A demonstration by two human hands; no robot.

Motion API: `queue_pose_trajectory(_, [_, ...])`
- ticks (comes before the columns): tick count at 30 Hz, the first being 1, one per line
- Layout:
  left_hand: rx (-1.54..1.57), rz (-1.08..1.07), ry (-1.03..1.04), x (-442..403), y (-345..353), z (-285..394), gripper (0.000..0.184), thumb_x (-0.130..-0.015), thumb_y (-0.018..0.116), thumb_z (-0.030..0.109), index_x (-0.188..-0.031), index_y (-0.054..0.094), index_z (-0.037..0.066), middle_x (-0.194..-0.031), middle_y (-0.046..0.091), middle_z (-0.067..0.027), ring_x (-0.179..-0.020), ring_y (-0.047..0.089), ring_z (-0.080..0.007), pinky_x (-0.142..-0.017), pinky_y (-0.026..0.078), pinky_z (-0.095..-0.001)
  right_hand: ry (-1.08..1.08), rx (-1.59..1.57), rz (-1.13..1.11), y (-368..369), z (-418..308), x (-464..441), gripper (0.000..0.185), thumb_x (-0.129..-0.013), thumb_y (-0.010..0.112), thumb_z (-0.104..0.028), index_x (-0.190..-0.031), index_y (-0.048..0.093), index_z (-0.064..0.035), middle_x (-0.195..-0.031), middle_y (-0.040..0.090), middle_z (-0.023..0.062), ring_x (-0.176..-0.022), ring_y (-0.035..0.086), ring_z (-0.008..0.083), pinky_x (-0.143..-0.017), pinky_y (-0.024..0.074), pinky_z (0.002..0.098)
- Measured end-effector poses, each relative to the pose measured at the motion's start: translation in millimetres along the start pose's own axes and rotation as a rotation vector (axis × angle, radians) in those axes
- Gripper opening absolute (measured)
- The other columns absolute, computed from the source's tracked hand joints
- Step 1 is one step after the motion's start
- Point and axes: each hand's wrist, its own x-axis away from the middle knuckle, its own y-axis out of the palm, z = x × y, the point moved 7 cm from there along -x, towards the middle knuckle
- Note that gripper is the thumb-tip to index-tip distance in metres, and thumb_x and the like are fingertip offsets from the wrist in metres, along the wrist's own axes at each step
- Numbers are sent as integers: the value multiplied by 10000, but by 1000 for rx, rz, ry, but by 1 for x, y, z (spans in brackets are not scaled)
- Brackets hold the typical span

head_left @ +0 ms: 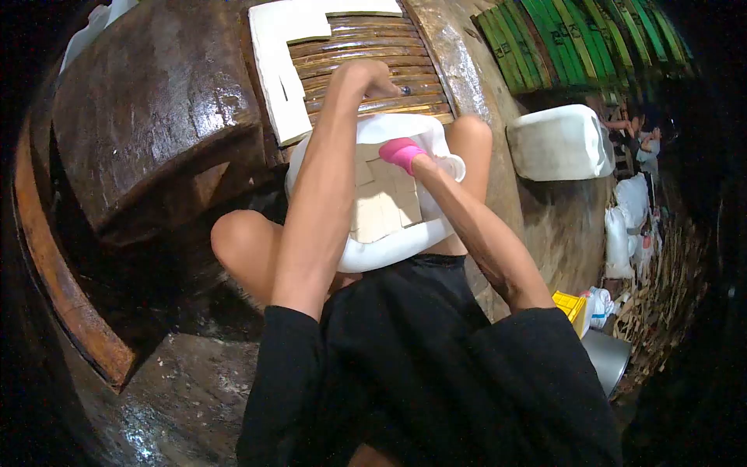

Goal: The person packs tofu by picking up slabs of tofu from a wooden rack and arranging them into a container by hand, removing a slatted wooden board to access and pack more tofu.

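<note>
A wet brown floor (198,381) runs below and left of both grips, and a glossy dark hump (156,101) stands left of the left grip (380,81). Far to its right, green slats (587,39) bear dark stamped marks (557,36), too blurred to read surely. Just beneath the left grip is a slatted tabletop (358,50) of glistening brown strips; a notched pale sheet (272,70) lies along its left and far edges. A white container (398,246), open-topped with a rounded rim, sits between the person's knees, around the right grip (398,153). Well right of that grip stands a scuffed white jug (556,144). Cream blocks (381,210), flat-faced and closely set, lie inside the container below the right grip. A pink covering (405,156) hides that grip's fingers, so I cannot tell its state. The left grip's fingers are curled, a small dark object (405,90) at their tips; whether they pinch it, I cannot tell.
</note>
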Motion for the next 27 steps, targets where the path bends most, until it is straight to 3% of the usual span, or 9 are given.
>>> queue_pose_trajectory(9, [0,7,-150,20,-9,3,592,-841,636,561,-980,721,-9,-905,711,-155,-808,656,-299,-769,523,-423,-227,265,-68,-3,-25,18,258,-838,523,-214,-861,722,-51,-918,694,199,-872,683,326,-754,524,436])
queue_pose_trajectory(10, [0,70,-122,18,-7,3,577,-845,638,553,-907,726,-14,-779,680,-157,-660,624,-267,-613,505,-443,-275,267,-64,4,-24,17,259,-837,524,-215,-858,721,-48,-921,693,203,-875,683,327,-759,523,437])
queue_pose_trajectory(13, [-88,88,-47,13,-4,1,559,-853,632,526,-984,721,-10,-890,710,-188,-782,669,-305,-733,531,-444,-427,125,51,-38,-57,63,263,-834,527,-218,-850,718,-39,-927,690,216,-887,683,329,-774,523,440])
queue_pose_trajectory(14, [-67,77,-86,7,3,-6,554,-858,626,515,-1010,715,-11,-942,710,-198,-849,676,-319,-793,529,-437,-208,162,-300,-60,-76,79,301,-849,521,-235,-918,707,-9,-979,672,271,-940,670,360,-837,517,459])
queue_pose_trajectory(15, [-43,63,-128,3,7,-11,551,-862,620,504,-1037,709,-12,-994,710,-208,-916,682,-333,-852,527,-431,-303,110,-223,-62,-79,92,384,-906,493,-282,-1063,656,28,-1013,652,313,-974,651,412,-887,507,474])
queue_pose_trajectory(20, [-99,-46,-332,22,-2,-5,394,-868,610,383,-1069,728,66,-1127,700,-138,-1016,682,-295,-874,545,-422,-355,-552,-447,-180,-23,88,553,-1007,456,-345,-1393,447,50,-1378,525,187,-1276,507,276,-1116,352,386])
queue_pose_trajectory(22, [-125,-7,-264,16,5,-13,450,-890,568,431,-984,729,22,-1002,701,-212,-945,678,-360,-843,535,-431,-733,-1500,-847,-236,-22,64,583,-1021,429,-334,-1426,385,83,-1413,510,187,-1322,478,273,-1149,322,389])
queue_pose_trajectory(25, [-103,-67,-334,16,-2,-16,412,-883,588,403,-947,729,21,-981,701,-214,-921,678,-370,-810,537,-451,-506,-1962,-182,-241,38,-109,562,-1018,378,-318,-1450,354,40,-1495,411,192,-1365,429,284,-1145,328,421])
queue_pose_trajectory(27, [-81,-54,-405,24,-17,-13,359,-866,607,358,-945,733,32,-985,709,-191,-920,684,-360,-813,539,-457,-8,-1497,149,-158,112,-275,508,-976,460,-370,-1358,475,-34,-1296,558,143,-1060,542,244,-956,405,345])
